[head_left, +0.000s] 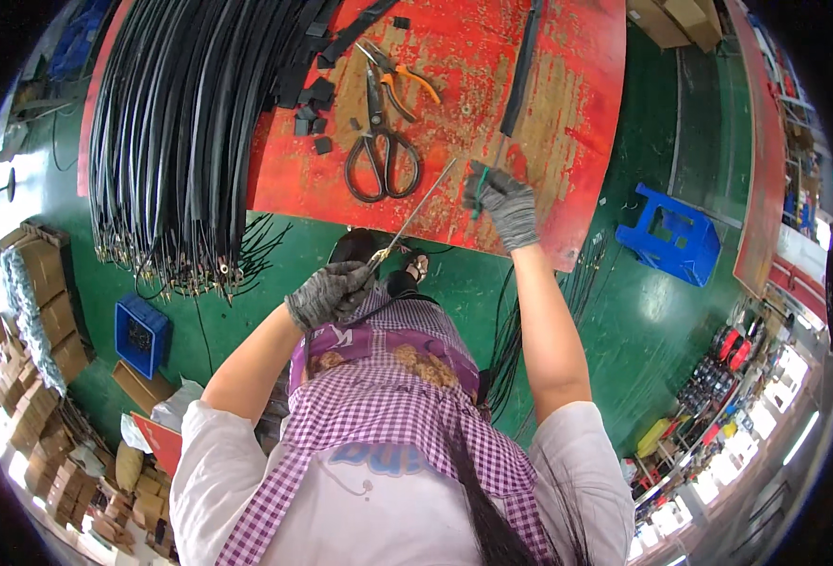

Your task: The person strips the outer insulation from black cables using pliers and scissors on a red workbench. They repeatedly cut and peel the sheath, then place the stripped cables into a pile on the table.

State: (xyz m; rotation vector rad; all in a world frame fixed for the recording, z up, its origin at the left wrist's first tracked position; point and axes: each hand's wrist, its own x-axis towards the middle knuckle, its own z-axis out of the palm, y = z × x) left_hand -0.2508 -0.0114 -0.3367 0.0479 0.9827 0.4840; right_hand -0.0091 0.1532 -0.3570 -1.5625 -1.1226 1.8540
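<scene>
A thin metal rod (415, 209) is pinched at its near end by the gloved fingers of the left hand (330, 292), while its far end is gripped by the closed fingers of the right hand (506, 203) over the red table (567, 113). Black scissors (381, 151) and orange-handled pliers (399, 77) lie beside cut black pieces (315, 104). A large bundle of black cables (181, 132) is draped over the table edge, apparently finished; how many remain cannot be told.

Brown cardboard boxes (44, 311) stood stacked on green floor (643, 321) along left edge of view. More brown cartons (676, 19) sat beyond worktop's far right corner. Small red, yellow packages (718, 377) lined floor at lower right, blurred.
</scene>
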